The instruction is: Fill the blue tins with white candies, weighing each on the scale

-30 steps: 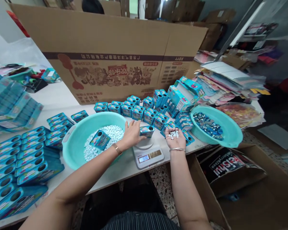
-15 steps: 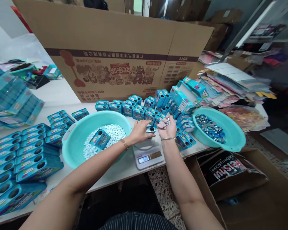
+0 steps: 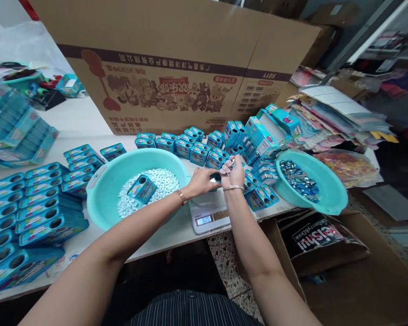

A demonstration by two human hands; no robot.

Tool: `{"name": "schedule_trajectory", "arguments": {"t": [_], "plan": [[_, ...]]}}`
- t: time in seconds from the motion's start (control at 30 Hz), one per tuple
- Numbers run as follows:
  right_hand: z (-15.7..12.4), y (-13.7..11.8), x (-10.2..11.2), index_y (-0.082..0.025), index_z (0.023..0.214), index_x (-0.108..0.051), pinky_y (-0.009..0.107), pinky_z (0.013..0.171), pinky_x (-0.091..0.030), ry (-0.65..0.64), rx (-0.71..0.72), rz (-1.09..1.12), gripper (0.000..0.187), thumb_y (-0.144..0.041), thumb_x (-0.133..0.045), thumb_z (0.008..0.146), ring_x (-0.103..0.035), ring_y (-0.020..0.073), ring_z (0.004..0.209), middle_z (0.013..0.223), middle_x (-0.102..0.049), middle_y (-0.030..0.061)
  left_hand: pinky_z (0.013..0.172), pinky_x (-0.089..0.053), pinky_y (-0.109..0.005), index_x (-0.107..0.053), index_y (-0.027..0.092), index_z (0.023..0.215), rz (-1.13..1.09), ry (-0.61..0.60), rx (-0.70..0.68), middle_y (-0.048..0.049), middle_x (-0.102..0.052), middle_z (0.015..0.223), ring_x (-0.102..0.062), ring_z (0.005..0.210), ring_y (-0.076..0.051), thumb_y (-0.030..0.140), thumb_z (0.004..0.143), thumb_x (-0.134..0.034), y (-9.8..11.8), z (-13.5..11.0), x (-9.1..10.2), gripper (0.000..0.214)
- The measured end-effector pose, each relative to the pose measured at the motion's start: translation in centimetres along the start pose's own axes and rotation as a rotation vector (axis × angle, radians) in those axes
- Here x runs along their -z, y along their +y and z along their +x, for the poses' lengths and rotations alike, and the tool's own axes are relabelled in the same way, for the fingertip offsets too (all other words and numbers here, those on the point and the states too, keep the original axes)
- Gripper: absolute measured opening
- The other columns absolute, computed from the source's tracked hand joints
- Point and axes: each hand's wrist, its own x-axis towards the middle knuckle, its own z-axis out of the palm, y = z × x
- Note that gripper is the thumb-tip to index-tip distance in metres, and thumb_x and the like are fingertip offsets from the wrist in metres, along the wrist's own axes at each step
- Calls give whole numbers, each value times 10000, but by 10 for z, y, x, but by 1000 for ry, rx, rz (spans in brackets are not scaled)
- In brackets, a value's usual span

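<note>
Left fingers: my left hand point(image 3: 201, 182) held the blue box point(image 3: 215, 178) at its end, thumb on the near side, fingertips beyond.
Right fist: my right hand point(image 3: 233, 173) was curled around white pellets point(image 3: 234, 161), right beside the box's round opening.
Blue box: over the scale point(image 3: 204, 226), mostly hidden; resting or lifted, I couldn't tell. I judged it light, stiff-walled and smooth, best held by its sides with the opening free.
Pellets: probably hard, light and quick to roll, so safest in a cupped palm.
</note>
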Motion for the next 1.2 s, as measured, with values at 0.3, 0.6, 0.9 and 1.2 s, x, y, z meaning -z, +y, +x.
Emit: {"name": "schedule_trajectory", "arguments": {"t": [0.3, 0.6, 0.9, 1.2], "plan": [[1, -7, 0, -217, 709, -437, 153, 298, -230, -22, -10, -15, 342, -518, -524, 847, -230, 30, 312, 450, -306, -125, 978, -375, -385, -629, 218, 1169, 33, 23, -2, -41, -690, 1138, -597, 1073, -262, 438, 716, -669, -1, -1, 3, 505], [4, -25, 18, -205, 668, -412, 138, 301, -225, 25, -107, 163, 315, -369, -397, 936, -240, 28, 296, 433, -326, -118, 988, -345, -456, -534, 191, 1218, 182, -69, 16, -110, -598, 1256, -513, 1186, -306, 392, 683, -720, -5, -6, 3, 601], [3, -38, 53, -191, 641, -411, 125, 355, -347, 134, -152, 298, 324, -276, -327, 943, -357, 28, 330, 439, -386, -97, 1016, -330, -473, -413, 154, 1326, 170, 10, 29, -143, -526, 1323, -474, 1219, -325, 479, 650, -731, -6, -8, 9, 814], [7, -39, 56, -191, 638, -430, 125, 369, -369, 101, -128, 305, 302, -283, -383, 922, -366, 31, 338, 454, -388, -96, 1042, -313, -484, -358, 163, 1373, 197, 40, 28, -147, -485, 1355, -435, 1251, -331, 532, 631, -731, -9, -13, 17, 908]]}}
